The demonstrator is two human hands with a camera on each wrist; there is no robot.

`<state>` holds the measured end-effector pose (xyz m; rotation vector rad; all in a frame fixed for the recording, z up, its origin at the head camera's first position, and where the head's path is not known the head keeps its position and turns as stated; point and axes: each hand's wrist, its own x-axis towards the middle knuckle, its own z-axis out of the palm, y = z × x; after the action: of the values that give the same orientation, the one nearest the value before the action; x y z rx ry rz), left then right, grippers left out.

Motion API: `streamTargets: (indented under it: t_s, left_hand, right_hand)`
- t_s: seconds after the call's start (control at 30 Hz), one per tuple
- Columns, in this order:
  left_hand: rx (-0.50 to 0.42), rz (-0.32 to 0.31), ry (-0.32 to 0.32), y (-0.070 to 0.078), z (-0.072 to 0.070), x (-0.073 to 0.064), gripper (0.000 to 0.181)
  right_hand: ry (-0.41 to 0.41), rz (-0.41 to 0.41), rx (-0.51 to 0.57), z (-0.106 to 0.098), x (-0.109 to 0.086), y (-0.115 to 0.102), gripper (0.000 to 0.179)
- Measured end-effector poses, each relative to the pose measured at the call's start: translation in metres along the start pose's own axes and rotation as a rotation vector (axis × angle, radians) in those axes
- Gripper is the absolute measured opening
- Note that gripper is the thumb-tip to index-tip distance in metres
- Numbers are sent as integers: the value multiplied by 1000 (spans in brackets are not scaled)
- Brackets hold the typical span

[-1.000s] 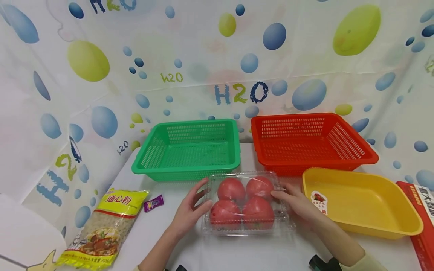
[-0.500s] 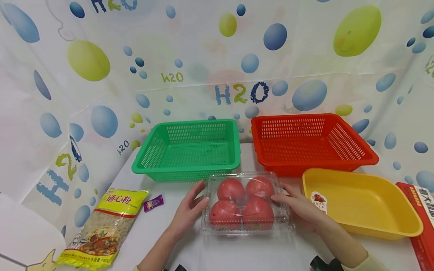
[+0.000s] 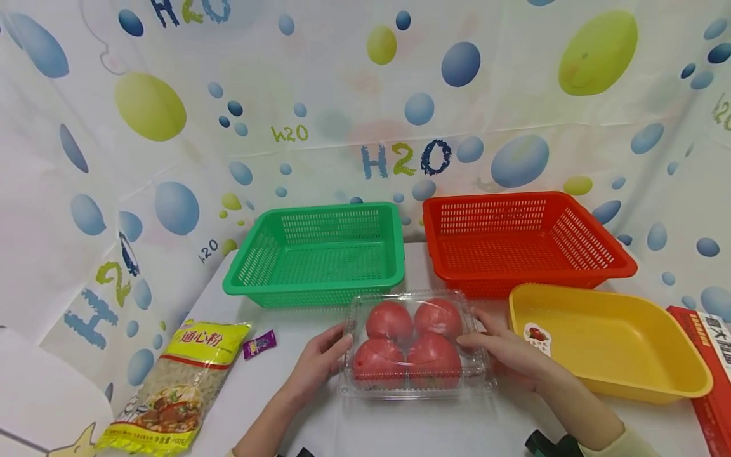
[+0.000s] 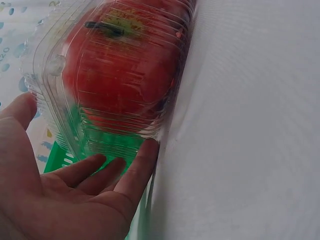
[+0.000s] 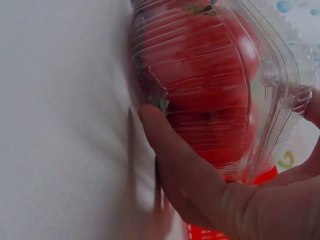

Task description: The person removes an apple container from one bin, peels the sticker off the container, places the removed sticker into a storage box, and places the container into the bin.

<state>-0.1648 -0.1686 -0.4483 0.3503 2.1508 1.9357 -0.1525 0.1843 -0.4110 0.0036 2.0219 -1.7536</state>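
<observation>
The clear plastic clamshell (image 3: 419, 393) of tomatoes (image 3: 436, 358) rests on the white tabletop (image 3: 419, 428) between my hands, its long axis running left to right. My right hand (image 3: 508, 348) grips the right end; my left hand (image 3: 316, 358) touches the left end with near-straight fingers (image 4: 137, 174). Neither is nearer.

Looks to be a table (image 3: 422, 431) with a white top. Carries at the back a green basket (image 3: 320, 296) and, close on its right, a red basket (image 3: 497, 251). Bears a yellow tub (image 3: 611, 343) just in front of the red basket, and a red carton (image 3: 711, 419) at the right edge, partly hidden by the tub. Appears to support a clear plastic box (image 3: 422, 391) near the middle. Has a bag of pasta (image 3: 185, 381) lying aslant along the left, with a small purple packet (image 3: 259, 344) just beside its far end.
</observation>
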Motion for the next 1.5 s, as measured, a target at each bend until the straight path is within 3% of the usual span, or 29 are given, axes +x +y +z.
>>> streamTargets:
  t_s: [0.33, 0.83, 1.1, 1.5]
  left_hand:
    - [-106, -38, -18, 2, -2, 0, 57]
    - [-124, 52, -122, 13, -10, 4, 62]
    - [-131, 96, -86, 20, -11, 1, 54]
    - [-90, 94, -47, 42, -15, -11, 52]
  right_hand:
    - [-26, 11, 39, -3, -3, -2, 88]
    - [-57, -3, 68, -10, -16, -13, 84]
    - [-103, -13, 89, -12, -22, -22, 80]
    - [-152, -75, 121, -8, -31, -34, 76]
